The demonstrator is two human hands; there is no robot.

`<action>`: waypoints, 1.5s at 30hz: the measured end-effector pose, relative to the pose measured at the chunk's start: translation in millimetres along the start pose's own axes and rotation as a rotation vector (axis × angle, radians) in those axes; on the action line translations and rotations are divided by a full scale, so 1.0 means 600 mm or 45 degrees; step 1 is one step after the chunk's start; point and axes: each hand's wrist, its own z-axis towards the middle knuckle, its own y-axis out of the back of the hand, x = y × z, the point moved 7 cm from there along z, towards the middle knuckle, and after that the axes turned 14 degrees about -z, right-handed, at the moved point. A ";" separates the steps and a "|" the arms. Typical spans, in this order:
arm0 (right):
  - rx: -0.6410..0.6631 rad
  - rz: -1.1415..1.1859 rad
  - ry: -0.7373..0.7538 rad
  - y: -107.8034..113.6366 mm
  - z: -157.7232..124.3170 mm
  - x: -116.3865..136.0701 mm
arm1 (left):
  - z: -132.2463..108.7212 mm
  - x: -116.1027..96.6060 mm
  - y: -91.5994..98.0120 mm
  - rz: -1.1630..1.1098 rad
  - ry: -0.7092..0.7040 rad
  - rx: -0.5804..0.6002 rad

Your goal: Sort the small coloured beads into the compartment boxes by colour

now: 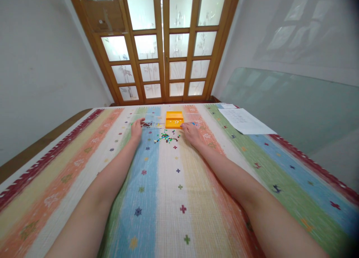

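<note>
Multicoloured beads (165,137) lie scattered on our striped tablecloth (168,183), before an open yellow-orange box (169,125). Our left hand (136,128) reaches a clear tray (153,117), our right (191,133) the box's corner; whether either pinches anything, we cannot tell.

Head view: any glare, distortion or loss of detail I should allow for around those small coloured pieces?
Head view: glare whitens the door panes; wide-angle stretch splays the walls; the right-hand corners darken; the loose coloured pieces show as specks, too small to tell their shapes; the clear container by the left hand shows only faint edges.
</note>
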 end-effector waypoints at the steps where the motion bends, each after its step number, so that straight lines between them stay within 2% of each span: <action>1: 0.002 0.000 0.005 0.000 0.000 0.001 | 0.009 0.006 0.020 -0.072 0.043 -0.091; 5: 0.021 0.015 0.024 -0.002 -0.002 0.005 | 0.024 0.022 0.069 -0.221 0.206 -0.285; 9: 0.025 0.022 0.043 -0.004 -0.003 0.007 | 0.023 0.024 0.088 -0.219 0.301 -0.344; 22: 0.031 0.017 0.064 -0.009 -0.004 0.008 | 0.029 0.034 0.093 -0.206 0.309 -0.353; 27: 0.043 -0.004 0.077 -0.011 -0.004 0.010 | 0.034 0.039 0.097 -0.076 0.271 -0.350; 30: 0.037 -0.005 0.110 -0.015 -0.004 0.010 | 0.033 0.035 0.096 0.099 0.173 -0.303; 32: 0.031 -0.010 0.139 -0.017 -0.004 0.010 | 0.029 0.028 0.083 0.242 0.096 -0.183; 34: 0.032 -0.021 0.160 -0.019 -0.005 0.011 | 0.020 0.021 0.054 0.361 0.051 0.066; 38: 0.033 -0.044 0.180 -0.017 -0.005 0.015 | -0.029 0.007 -0.029 0.496 0.056 0.828; 40: 0.038 -0.047 0.200 -0.014 -0.006 0.019 | -0.059 0.002 -0.057 0.541 0.113 1.138; 42: 0.040 -0.042 0.221 -0.012 -0.006 0.023 | -0.080 -0.003 -0.072 0.560 0.179 1.321; 45: 0.033 -0.042 0.233 -0.009 -0.007 0.026 | -0.094 -0.010 -0.082 0.562 0.204 1.438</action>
